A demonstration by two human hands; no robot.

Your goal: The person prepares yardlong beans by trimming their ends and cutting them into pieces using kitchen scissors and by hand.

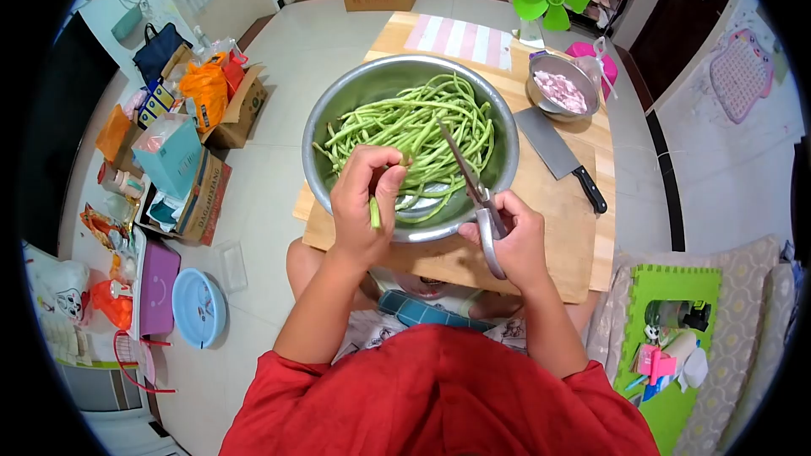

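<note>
A wide metal basin full of long green beans stands on the wooden board in front of me. My left hand is closed around a green bean over the basin's near left side; a piece of it shows below my fingers. In my right hand I hold scissors by their grey handles. Their blades point up and away over the beans, and the tips look close together. The bean's upper end is partly hidden by my thumb and fingers.
A cleaver lies on the cutting board right of the basin. Behind it stands a metal bowl of pinkish pieces. A green fan is at the table's far right corner. On the left floor are a blue basin and packed cardboard boxes.
</note>
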